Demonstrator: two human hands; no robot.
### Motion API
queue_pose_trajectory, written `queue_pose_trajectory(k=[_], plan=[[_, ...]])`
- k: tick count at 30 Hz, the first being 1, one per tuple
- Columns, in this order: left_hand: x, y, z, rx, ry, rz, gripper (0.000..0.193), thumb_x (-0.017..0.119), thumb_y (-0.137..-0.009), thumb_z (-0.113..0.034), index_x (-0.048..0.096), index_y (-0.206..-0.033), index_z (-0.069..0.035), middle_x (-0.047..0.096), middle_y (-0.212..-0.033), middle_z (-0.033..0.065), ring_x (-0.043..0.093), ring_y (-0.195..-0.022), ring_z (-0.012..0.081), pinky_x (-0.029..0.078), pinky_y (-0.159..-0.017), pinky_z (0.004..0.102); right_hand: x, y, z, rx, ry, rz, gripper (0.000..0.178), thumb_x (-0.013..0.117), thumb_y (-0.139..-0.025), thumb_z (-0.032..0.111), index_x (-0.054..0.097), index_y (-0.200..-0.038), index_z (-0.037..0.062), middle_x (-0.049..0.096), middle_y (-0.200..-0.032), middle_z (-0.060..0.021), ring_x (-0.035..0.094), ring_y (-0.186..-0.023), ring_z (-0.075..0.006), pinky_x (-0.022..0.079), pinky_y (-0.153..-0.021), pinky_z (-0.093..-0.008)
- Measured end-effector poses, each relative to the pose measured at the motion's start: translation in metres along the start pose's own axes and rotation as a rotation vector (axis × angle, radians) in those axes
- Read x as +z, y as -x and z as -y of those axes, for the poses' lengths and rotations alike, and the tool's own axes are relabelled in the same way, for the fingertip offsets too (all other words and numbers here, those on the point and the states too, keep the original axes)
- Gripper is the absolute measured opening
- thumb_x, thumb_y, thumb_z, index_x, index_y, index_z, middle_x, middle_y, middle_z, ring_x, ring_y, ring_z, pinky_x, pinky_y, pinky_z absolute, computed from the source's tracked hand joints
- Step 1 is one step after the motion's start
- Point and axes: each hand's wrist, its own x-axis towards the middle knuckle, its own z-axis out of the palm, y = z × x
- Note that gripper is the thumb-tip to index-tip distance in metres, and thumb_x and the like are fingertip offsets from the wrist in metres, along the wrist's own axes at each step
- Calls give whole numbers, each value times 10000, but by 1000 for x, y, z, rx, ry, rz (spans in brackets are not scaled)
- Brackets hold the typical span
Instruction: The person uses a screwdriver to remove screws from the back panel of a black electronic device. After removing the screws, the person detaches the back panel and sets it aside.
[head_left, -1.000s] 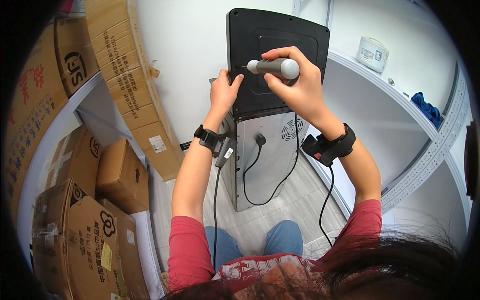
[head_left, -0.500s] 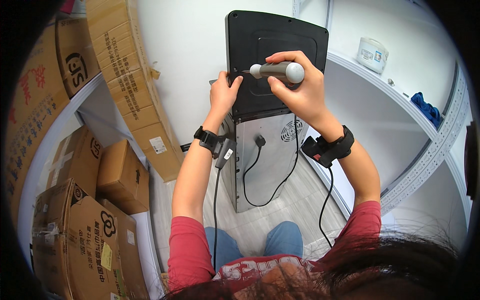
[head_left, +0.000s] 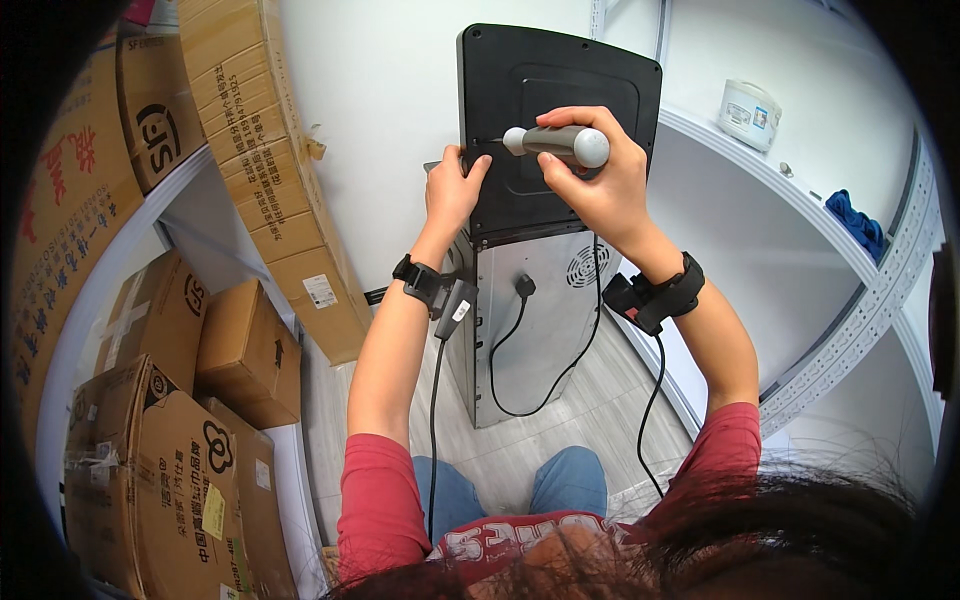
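Observation:
My right hand (head_left: 610,185) is closed round a screwdriver (head_left: 560,146) with a grey handle and pale ends. Its thin shaft points left to the left side of a black plastic panel (head_left: 600,95); whether the tip sits in a screw is too small to tell. My left hand (head_left: 455,190) grips the panel's left edge, thumb on the front face beside the shaft and the other fingers mostly hidden. The panel stands upright on top of a grey metal cabinet (head_left: 535,350), which has a round vent (head_left: 587,266) and a black power cord (head_left: 514,330) plugged in.
Cardboard boxes (head_left: 245,350) crowd the shelves on the left, and a tall carton (head_left: 255,170) leans by the wall. On the right-hand white shelf (head_left: 700,135) stand a white appliance (head_left: 750,115) and a bundle of blue cloth (head_left: 855,222). Cables hang from both my wrist straps.
The whole view has shifted very slightly. Both hands keep their hold on the panel edge and the screwdriver, with no clear movement against the panel.

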Motion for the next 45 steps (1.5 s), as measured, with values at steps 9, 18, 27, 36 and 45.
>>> queue_pose_trajectory(k=[9,18,27,36,45], plan=[[0,0,1,8,0,2,479,614,-827,-407,542,-1061,5,635,-772,179,622,-754,357,477,-664,424,1,3,2,-21,10,-22,258,679,-705,63,597,-949,42,648,-855,-72,647,-737,-148,517,-615,-244],[-1,1,0,15,7,-11,466,613,-827,-395,543,-1052,7,635,-762,175,624,-745,351,477,-658,421,3,4,-5,-61,32,-21,258,684,-704,54,595,-946,39,644,-864,-81,649,-751,-174,521,-652,-262],[-1,1,-1,-6,15,3,467,611,-827,-397,544,-1053,5,633,-764,178,622,-749,353,475,-662,418,2,5,-2,-13,42,-16,255,687,-710,68,599,-948,47,638,-866,-68,637,-731,-155,509,-617,-249],[-1,1,-1,4,17,-6,464,613,-827,-395,546,-1051,6,633,-756,174,623,-741,348,475,-655,414,1,6,-3,-15,40,-23,253,689,-716,69,594,-949,47,636,-860,-65,625,-710,-139,502,-589,-242],[2,0,2,32,11,-27,477,615,-825,-412,548,-1047,5,620,-729,166,615,-712,340,470,-635,414,3,-8,5,-167,130,23,277,728,-709,108,577,-924,22,590,-881,-72,606,-761,-184,493,-637,-254]])
